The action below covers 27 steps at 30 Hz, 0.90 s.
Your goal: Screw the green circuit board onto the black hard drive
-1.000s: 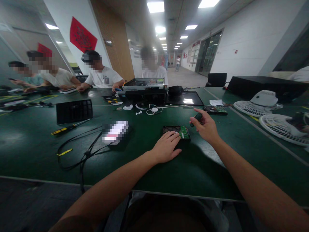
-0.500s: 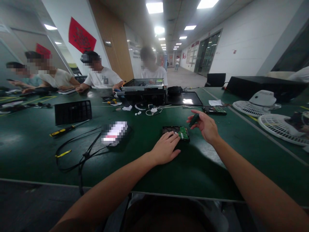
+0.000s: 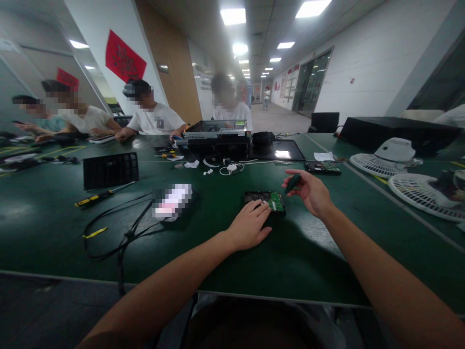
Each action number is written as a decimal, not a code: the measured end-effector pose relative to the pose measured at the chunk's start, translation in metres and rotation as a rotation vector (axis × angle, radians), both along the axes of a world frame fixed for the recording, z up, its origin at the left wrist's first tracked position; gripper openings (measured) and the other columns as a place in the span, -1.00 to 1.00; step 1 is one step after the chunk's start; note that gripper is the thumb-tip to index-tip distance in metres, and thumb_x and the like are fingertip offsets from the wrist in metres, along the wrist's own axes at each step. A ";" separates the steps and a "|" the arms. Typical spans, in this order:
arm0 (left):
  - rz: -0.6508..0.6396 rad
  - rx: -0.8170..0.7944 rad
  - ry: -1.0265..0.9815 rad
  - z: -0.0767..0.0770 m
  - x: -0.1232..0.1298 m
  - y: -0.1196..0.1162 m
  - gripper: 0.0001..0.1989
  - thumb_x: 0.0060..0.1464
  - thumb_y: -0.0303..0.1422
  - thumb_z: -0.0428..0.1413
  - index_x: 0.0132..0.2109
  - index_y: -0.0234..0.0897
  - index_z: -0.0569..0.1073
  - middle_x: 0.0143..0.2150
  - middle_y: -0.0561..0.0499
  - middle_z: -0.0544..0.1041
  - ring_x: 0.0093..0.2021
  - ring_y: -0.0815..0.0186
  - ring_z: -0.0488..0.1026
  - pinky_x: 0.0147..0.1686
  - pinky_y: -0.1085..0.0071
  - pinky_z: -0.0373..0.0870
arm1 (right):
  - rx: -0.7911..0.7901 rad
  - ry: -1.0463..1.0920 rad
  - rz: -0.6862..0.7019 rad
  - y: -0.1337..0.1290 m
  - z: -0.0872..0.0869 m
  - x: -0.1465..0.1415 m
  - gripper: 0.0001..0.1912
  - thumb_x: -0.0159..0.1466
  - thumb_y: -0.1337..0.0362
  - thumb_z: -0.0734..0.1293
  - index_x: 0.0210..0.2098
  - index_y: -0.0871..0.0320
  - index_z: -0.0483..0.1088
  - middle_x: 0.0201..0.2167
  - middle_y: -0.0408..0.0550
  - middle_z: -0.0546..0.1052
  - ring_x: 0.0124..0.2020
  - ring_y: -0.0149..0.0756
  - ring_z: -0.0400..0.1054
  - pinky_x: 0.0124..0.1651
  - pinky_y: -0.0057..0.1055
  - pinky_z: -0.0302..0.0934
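Note:
A hard drive [image 3: 275, 202] lies on the green table with its green circuit board facing up. My left hand [image 3: 252, 224] rests flat over its near left part, fingers stretched out and pressing on it, the thumb apart on the table side. Just right of the drive, my right hand [image 3: 311, 193] is raised above the table, thumb and fingers closed round a screwdriver [image 3: 292, 183] with a thick dark green handle. The handle slants down to the left toward the drive's right edge. I cannot make out the screwdriver's shaft or tip.
Left are a pixelated bright device [image 3: 172, 202], black cables [image 3: 129, 235], a yellow-black screwdriver [image 3: 95, 197] and a dark panel [image 3: 111, 171]. An open metal case [image 3: 214, 131] stands ahead. A second drive [image 3: 322, 167] and white fan parts [image 3: 378, 160] lie right. Several people sit across the table.
My right hand and the screwdriver sit very slightly lower in view. My left hand stays on the hard drive, and the whole view has shifted a little.

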<state>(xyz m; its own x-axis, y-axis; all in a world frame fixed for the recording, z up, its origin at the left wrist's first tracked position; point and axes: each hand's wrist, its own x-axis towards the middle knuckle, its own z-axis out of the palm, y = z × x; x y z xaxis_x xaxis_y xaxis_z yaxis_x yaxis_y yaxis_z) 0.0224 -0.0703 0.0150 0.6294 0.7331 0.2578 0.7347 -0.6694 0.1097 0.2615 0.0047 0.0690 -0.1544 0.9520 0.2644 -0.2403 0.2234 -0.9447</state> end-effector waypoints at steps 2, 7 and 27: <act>-0.001 0.001 0.002 0.000 0.000 0.000 -0.38 0.44 -0.09 0.00 0.46 -0.36 0.25 0.52 -0.20 0.26 0.54 -0.05 0.09 0.51 0.00 0.05 | -0.012 -0.011 -0.011 0.001 0.000 0.000 -0.61 0.41 -0.04 0.33 -0.02 0.09 0.60 -0.23 0.03 0.63 -0.20 -0.15 0.56 -0.35 -0.34 0.42; 0.003 -0.008 0.016 -0.001 0.000 0.001 -0.36 0.44 -0.09 0.00 0.47 -0.41 0.23 0.52 -0.24 0.24 0.55 -0.08 0.07 0.51 -0.02 0.01 | -0.028 -0.042 -0.039 0.002 0.001 0.000 -0.61 0.41 -0.05 0.35 -0.03 0.10 0.61 -0.26 0.03 0.63 -0.22 -0.16 0.55 -0.37 -0.35 0.40; 0.002 0.006 0.010 -0.004 0.000 0.002 -0.38 0.43 -0.11 0.00 0.46 -0.36 0.24 0.52 -0.20 0.26 0.55 -0.05 0.06 0.52 0.00 0.01 | -0.199 0.065 0.116 0.000 0.006 0.003 -0.70 0.45 0.10 0.30 -0.20 0.14 0.61 -0.19 0.08 0.68 -0.14 -0.20 0.58 -0.30 -0.41 0.43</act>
